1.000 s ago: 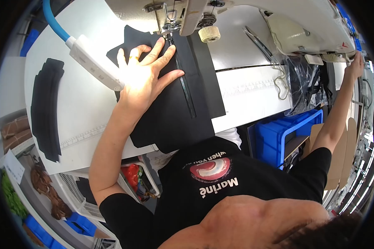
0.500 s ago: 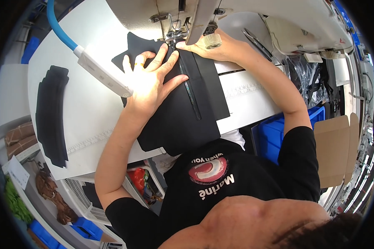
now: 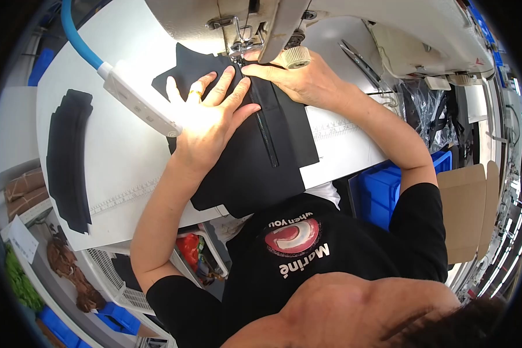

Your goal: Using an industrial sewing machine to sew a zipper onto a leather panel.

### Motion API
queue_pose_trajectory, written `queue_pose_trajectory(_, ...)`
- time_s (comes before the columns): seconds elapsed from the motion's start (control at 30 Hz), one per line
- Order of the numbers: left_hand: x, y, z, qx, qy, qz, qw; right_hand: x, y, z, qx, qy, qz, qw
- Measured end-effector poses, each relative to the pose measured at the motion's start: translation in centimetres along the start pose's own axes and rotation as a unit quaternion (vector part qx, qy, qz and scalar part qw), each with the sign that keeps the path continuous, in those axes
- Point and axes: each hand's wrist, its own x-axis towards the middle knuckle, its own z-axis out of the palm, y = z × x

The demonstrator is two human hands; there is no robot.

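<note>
A black fabric panel [image 3: 238,174] with a zipper [image 3: 263,133] running down it lies under the presser foot [image 3: 238,58] of a sewing machine [image 3: 342,23]. My left hand [image 3: 209,119] rests flat on the panel left of the zipper, its fingers spread and their tips just short of the foot. My right hand [image 3: 310,81] is on the other side, its digits stretched toward the foot and touching the cloth beside the zipper. Part of that hand is hidden behind the machine's ribbed knob [image 3: 297,57].
A stack of black fabric pieces [image 3: 69,162] lies on the white table [image 3: 119,168] at left. A lamp [image 3: 139,104] on a blue tube leans over the cloth. Scissors [image 3: 359,61] sit by the machine at right. A blue crate [image 3: 377,191] and cardboard box [image 3: 464,214] stand below.
My right hand has shifted slightly nearer, with its extended digits now parted beside the foot. The left hand's fingers have spread wider on the panel.
</note>
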Motion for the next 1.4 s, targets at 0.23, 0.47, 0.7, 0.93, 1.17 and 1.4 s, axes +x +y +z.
queue_pose_trajectory(0.23,0.12,0.41,-0.47,-0.011,-0.016,-0.022,1.000,0.60,-0.32,-0.45,-0.031,-0.013,0.003,0.999)
queue_pose_trajectory(0.47,0.10,0.07,-0.47,-0.029,-0.030,-0.018,0.999,0.46,-0.40,-0.23,-0.020,-0.001,0.011,1.000)
queue_pose_trajectory(0.7,0.19,0.09,-0.18,-0.024,0.007,-0.005,1.000,0.41,-0.38,-0.01,-0.018,0.007,0.017,1.000)
queue_pose_trajectory(0.93,0.24,0.02,-0.38,-0.023,-0.005,-0.005,1.000,0.55,-0.60,-0.12,-0.033,0.004,0.018,0.999)
queue_pose_trajectory(1.17,0.48,-0.09,-0.13,-0.022,-0.005,-0.007,1.000,0.84,-0.25,-0.19,-0.027,0.008,0.020,0.999)
queue_pose_trajectory(1.4,0.74,-0.45,0.17,-0.007,-0.040,-0.027,0.999,1.03,0.05,-0.16,-0.046,0.032,0.005,0.998)
